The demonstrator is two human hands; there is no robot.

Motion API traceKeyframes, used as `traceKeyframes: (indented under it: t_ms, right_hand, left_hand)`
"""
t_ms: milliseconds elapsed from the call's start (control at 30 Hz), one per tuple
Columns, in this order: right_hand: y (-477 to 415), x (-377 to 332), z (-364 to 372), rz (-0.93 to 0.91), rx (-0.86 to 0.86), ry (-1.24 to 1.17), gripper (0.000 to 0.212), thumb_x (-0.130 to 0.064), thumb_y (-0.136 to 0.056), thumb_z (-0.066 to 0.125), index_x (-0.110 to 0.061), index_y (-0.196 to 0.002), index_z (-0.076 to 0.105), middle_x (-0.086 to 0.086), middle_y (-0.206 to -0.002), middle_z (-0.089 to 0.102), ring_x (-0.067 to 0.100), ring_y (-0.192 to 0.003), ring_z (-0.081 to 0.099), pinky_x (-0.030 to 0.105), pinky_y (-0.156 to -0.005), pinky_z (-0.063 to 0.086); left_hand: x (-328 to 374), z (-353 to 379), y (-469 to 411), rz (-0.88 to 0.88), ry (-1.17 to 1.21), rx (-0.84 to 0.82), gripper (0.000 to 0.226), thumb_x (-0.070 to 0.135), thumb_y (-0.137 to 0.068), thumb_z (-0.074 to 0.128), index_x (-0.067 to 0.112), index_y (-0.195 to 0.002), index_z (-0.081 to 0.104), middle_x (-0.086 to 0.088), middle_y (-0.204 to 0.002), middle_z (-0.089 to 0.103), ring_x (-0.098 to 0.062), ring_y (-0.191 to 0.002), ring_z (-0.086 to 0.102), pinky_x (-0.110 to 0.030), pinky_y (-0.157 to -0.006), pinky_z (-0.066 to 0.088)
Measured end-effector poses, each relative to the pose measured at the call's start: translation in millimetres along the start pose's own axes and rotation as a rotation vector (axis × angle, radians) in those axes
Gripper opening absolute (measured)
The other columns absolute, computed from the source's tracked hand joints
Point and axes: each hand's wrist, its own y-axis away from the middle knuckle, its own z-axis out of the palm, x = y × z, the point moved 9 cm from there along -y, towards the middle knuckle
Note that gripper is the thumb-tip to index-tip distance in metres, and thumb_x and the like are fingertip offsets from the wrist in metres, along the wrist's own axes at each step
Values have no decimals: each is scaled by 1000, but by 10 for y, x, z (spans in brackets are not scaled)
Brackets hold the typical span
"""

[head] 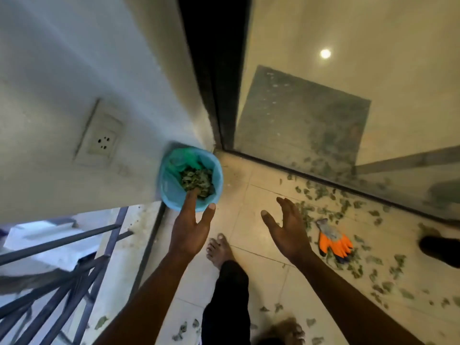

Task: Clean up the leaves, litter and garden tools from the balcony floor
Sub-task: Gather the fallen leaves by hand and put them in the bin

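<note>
Dry leaves [388,272] look feather-light and crumbly, so scoop from underneath; both hands, left hand [190,226] and right hand [290,229], are spread, holding nothing.

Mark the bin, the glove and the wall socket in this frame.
bin [168,188], head view, on the blue liner at its left inner wall.
glove [334,242], head view, on its orange part.
socket [103,140], head view, on the plate by the pin holes.
</note>
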Motion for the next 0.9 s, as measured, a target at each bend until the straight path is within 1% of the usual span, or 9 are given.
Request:
traceKeyframes:
  t_ms: [100, 167, 200, 400, 467, 567, 733, 833, 900]
  right_hand:
    - [339, 64, -588, -87, 45, 125, 70, -50, -99, 59, -18, -157, 36, 6, -167, 22, 25, -155, 17, 47, -125, 24]
    - [613, 104, -991, -116, 99, 126, 67, -46, -100, 60, -18, -156, 38, 8, -167, 21, 26, -156, 16, 47, -124, 24]
    - [774, 147, -1198, -118, 130, 115, 65, -44, -100, 60, -18, -156, 38, 9, -167, 22, 27, -155, 17, 46, -124, 25]
    - [2039, 654, -2383, -82, 307, -22, 58, -32, -101, 59, -19, -155, 40, 8, -166, 23, 24, -154, 18, 34, -122, 21]
    - [2484, 864, -2724, -71, 373, -81, 56, -31, -102, 58, -19, -154, 41, 7, -165, 25, 24, -153, 19, 36, -122, 24]
    - [3210, 1309, -3215, -40, 491, -183, 52, -29, -101, 58, -17, -151, 45, 8, -161, 31, 26, -151, 25, 41, -121, 29]
    - [4080, 2042, -3727, 38, 672, -335, 45, -25, -99, 59, -19, -143, 53, 8, -152, 39, 26, -143, 35, 37, -116, 33]
    - [4404, 2480, -3887, 94, 754, -402, 42, -23, -97, 60, -20, -139, 54, 7, -146, 43, 25, -138, 41, 40, -115, 37]
    - [4599, 2828, -3988, 150, 812, -454, 40, -22, -97, 60, -20, -137, 56, 6, -144, 45, 24, -137, 43, 37, -115, 37]
  left_hand:
    - [541, 112, 376, 182, -201, -101, 77, 59, -100, 50, 25, -164, 24, 1, -170, 25, -19, -155, 26, -42, -125, 27]
    - [874, 213, 622, 268, -283, -155, 82, 74, -95, 42, 30, -163, 26, 2, -171, 24, -20, -156, 26, -49, -125, 28]
    - [1057, 285, 776, 318, -325, -182, 82, 76, -93, 38, 32, -162, 28, 2, -171, 23, -21, -156, 25, -51, -124, 28]
    - [2302, 813, 2187, 688, -574, -238, 70, 65, -98, 37, 27, -156, 41, -2, -170, 25, -30, -150, 36, -52, -119, 35]
    - [2641, 1044, 2692, 772, -614, -257, 69, 61, -98, 39, 25, -156, 42, -4, -170, 25, -31, -150, 37, -50, -119, 35]
    - [3117, 1555, 3502, 904, -641, -306, 69, 61, -98, 39, 26, -158, 38, -3, -172, 20, -28, -154, 29, -52, -121, 31]
    - [3529, 2533, 4582, 1068, -675, -436, 60, 53, -104, 45, 26, -157, 39, -5, -171, 22, -27, -155, 26, -49, -122, 29]
    - [3632, 3107, 5073, 1171, -750, -542, 58, 44, -104, 54, 25, -157, 40, -3, -172, 19, -28, -155, 26, -50, -123, 30]
    - [3693, 3485, 5370, 1226, -806, -598, 58, 46, -104, 53, 25, -156, 40, -4, -172, 19, -26, -156, 24, -50, -124, 28]
